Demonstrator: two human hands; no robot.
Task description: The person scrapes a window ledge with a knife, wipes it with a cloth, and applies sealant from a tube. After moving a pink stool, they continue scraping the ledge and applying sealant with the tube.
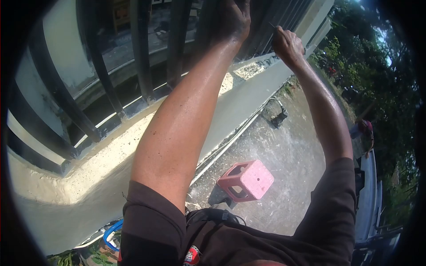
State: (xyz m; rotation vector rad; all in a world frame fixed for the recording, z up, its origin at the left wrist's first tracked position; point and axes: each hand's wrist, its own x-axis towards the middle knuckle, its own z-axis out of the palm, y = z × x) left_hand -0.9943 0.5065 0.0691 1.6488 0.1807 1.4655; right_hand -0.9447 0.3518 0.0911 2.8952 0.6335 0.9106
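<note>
My left hand [234, 20] is raised to the top edge of the view, against the dark upright bars [177, 42] of a fence. Its fingers are mostly cut off and in shadow, so I cannot see whether it grips a bar. Farther right, my right hand [288, 45] is closed, level with the bars above the low wall's ledge [248, 68]. A thin dark tip shows by its fingers; what it belongs to is hidden in the fist.
A pink plastic stool [257, 179] stands on the concrete ground [288, 155] below me. A dark crumpled bundle [276, 113] lies by the wall's foot. Another person [364, 128] is at the right, near greenery. Something blue and curved [111, 235] is at lower left.
</note>
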